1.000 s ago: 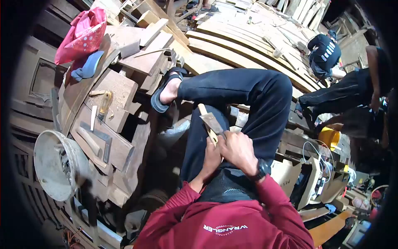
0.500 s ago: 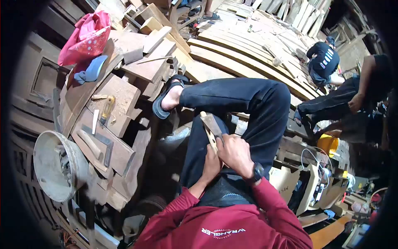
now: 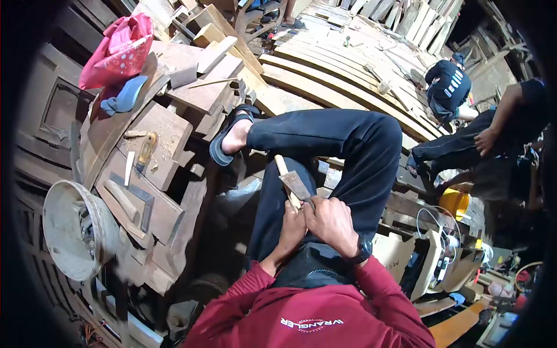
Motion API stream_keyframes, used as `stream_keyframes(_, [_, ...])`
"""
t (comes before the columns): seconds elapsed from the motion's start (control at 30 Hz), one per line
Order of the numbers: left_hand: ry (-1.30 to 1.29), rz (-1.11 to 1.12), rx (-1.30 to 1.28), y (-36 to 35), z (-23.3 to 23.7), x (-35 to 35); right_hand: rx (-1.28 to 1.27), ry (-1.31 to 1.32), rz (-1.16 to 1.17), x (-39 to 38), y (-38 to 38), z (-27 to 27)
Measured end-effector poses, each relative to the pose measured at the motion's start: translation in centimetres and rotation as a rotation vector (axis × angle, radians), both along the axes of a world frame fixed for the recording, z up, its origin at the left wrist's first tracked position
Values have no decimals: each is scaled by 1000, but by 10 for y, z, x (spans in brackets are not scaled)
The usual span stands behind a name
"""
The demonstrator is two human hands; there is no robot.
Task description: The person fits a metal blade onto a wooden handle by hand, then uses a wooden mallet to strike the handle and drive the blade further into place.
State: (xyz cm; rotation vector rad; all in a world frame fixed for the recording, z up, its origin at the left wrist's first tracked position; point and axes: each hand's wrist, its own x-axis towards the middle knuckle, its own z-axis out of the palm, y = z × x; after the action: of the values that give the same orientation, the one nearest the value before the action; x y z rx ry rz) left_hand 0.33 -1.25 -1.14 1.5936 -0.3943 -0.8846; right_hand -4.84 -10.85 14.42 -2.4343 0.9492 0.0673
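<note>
A pale wooden stick (image 3: pixel 281 164) rests along my thigh, its near end inside the closed fingers of my left hand (image 3: pixel 293 226). My right hand (image 3: pixel 332 219) is closed on a broad, flat, grey-brown blade (image 3: pixel 297 184), perhaps a knife; its handle is hidden by the fingers. The blade lies across the stick, and both hands are side by side, nearly touching, over my lap. How the fingertips meet the stick is partly hidden.
At left, a workbench (image 3: pixel 159 168) bears a chisel-like tool (image 3: pixel 148 149), a metal square (image 3: pixel 148 206) and a pink bag (image 3: pixel 119 52). A white bucket (image 3: pixel 75 232) stands beside it. One person (image 3: pixel 448 87) crouches far right; another person's hand (image 3: pixel 486 140) is nearer. Planks cover the floor.
The right hand and blade have shifted slightly down along the stick toward my body, so more of the stick's far end shows. The view has moved a little.
</note>
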Motion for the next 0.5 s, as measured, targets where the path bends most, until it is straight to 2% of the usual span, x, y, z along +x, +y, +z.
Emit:
stream_keyframes(0.03, [16,-22,-1,0,3,0,-5,-15,-5,1,1,-5])
stream_keyframes(0.07, [-44,-47,-13,4,-15,-4,1,-45,-45,5,2,-12])
stream_keyframes(0.17, [261,125,-195,6,22,0,72,-198,-43,2,-10,-26])
stream_keyframes(0.2, [405,214,-279,7,30,2,246,-244,-100,2,-15,-2])
stream_keyframes(0.3, [274,393,-420,19,53,28,364,-444,-201,-6,-30,22])
stream_keyframes(0.37, [130,540,-367,24,68,45,401,-512,-292,-7,-42,31])
stream_keyframes(0.4, [76,540,-323,31,68,55,453,-516,-351,-7,-48,32])
stream_keyframes(0.43, [44,553,-383,34,66,63,504,-518,-412,-9,-54,31])
stream_keyframes(0.5, [22,602,-403,34,74,74,570,-561,-422,-12,-65,25])
